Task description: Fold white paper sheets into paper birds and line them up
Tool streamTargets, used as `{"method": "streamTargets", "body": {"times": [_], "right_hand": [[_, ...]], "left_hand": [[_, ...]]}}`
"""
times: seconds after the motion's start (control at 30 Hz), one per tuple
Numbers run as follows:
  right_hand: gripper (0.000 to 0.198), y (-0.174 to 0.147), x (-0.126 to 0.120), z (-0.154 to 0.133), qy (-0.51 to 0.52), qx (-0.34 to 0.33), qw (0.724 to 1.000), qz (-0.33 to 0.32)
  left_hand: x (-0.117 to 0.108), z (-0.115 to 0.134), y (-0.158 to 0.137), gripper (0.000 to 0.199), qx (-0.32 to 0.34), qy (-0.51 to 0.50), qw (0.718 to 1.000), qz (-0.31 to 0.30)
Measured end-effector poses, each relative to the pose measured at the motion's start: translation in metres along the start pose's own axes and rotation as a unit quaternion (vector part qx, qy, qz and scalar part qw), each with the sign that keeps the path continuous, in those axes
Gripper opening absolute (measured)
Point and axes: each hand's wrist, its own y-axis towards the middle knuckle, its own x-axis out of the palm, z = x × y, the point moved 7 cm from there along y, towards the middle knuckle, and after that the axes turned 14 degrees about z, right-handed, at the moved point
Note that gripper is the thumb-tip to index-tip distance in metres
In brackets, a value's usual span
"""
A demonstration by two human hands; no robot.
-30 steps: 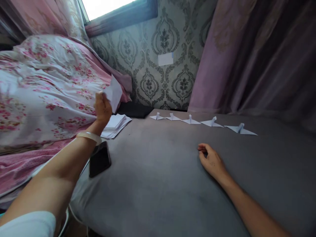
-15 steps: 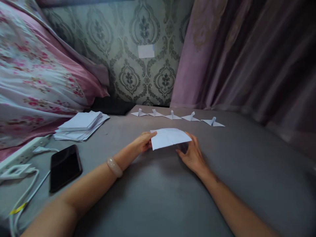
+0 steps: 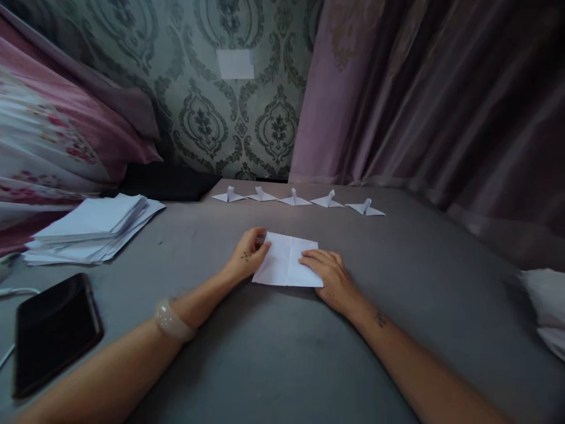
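A creased white sheet of paper [image 3: 280, 268] is between my two hands, low over the grey tabletop, with a fold line running down its middle. My left hand [image 3: 248, 254] pinches its left edge, thumb on top. At the right edge, the fingers of my right hand [image 3: 331, 274] rest across the upper face, and its thumb is hidden. Beyond them stands a row of several small folded paper pieces [image 3: 294, 199], each with flat pointed sides and an upright middle part.
On the left lie a stack of white paper [image 3: 90, 221] and a dark phone [image 3: 57, 333]. A black flat item [image 3: 165, 181] sits behind the stack. Curtains [image 3: 379, 118] hang at the right, and a white crumpled item [image 3: 545, 300] is at the right edge.
The sheet has come down toward the tabletop and now shows its creased face. My right fingers have moved from its far corner onto its top. The view has shifted right.
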Motion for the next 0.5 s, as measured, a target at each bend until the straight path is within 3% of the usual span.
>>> {"method": "streamTargets", "body": {"times": [0.07, 0.2, 0.27, 0.37, 0.5], "right_hand": [[0.056, -0.001, 0.001, 0.003, 0.006, 0.011, 1.0, -0.011], [0.053, -0.002, 0.001, 0.007, 0.003, 0.011, 1.0, -0.006], [0.049, -0.002, 0.0, 0.009, 0.003, 0.016, 1.0, 0.001], [0.044, -0.002, -0.003, 0.016, 0.009, 0.048, 0.999, 0.008], [0.033, 0.0, -0.006, 0.028, 0.065, 0.116, 0.991, 0.033]], "left_hand": [[-0.006, 0.02, -0.004, 0.036, 0.085, 0.046, 0.995, 0.0], [0.006, 0.041, -0.024, 0.044, 0.13, 0.078, 0.973, -0.174], [0.011, 0.046, -0.033, 0.053, 0.156, 0.093, 0.956, -0.231], [0.013, 0.048, -0.04, 0.067, 0.203, 0.109, 0.939, -0.256], [0.014, 0.041, -0.039, 0.079, 0.211, 0.135, 0.93, -0.269]]}}
